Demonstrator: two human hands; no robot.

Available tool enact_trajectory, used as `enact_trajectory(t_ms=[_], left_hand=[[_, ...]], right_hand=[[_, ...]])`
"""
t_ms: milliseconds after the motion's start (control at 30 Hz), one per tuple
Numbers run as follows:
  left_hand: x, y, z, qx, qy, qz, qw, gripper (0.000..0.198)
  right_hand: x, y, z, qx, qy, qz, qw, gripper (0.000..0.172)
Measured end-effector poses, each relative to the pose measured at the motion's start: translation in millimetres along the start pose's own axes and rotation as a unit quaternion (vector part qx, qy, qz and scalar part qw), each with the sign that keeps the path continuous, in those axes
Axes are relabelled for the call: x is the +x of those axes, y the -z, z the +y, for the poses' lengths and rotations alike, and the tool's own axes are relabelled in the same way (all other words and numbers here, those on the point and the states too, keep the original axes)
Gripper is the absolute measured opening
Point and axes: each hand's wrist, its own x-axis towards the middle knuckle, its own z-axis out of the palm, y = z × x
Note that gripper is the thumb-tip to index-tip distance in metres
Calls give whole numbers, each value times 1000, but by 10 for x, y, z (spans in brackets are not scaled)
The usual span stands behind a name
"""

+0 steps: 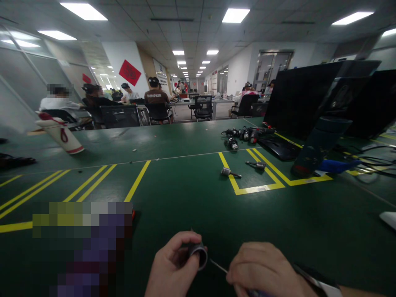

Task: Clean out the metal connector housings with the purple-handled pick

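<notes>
My left hand is closed around a small grey hollow cylinder, its round open end turned toward my right hand. My right hand grips a screwdriver with a thin metal shaft. The shaft's tip points at the cylinder's opening and looks slightly apart from it. Most of the handle is hidden in my palm; a bit of dark blue shows below. Farther off on the green table lie two metal parts with thin shafts, one on a yellow tape line, the other beside tape.
Behind those parts sit several dark power-tool pieces and a black flat device. A dark bottle and monitors stand at right. At left are a pixelated object and a white cup-like container. People sit beyond the table.
</notes>
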Motion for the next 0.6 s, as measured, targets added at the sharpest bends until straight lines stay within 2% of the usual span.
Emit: enact_trajectory(t_ms=[67, 133, 300, 367, 467, 600], left_hand=[[7, -2, 3, -6, 4, -2, 1000, 12], [1, -7, 12, -2, 9, -5, 1000, 13], [-37, -22, 38, 24, 4, -10, 1000, 13], [-42, -24, 40, 26, 1, -11, 1000, 13], [-36, -24, 31, 20, -1, -10, 1000, 14], [-27, -21, 10, 20, -2, -12, 1000, 14]], right_hand=[[-2, -14, 51, 27, 11, 29, 999, 14], [5, -30, 80, 46, 30, 32, 998, 16], [50, -14, 10, 19, 8, -37, 999, 40], [46, -4, -27, -12, -1, -60, 998, 41], [6, -15, -41, -45, 2, -81, 996, 33], [-27, -53, -25, -58, 9, -56, 997, 38]])
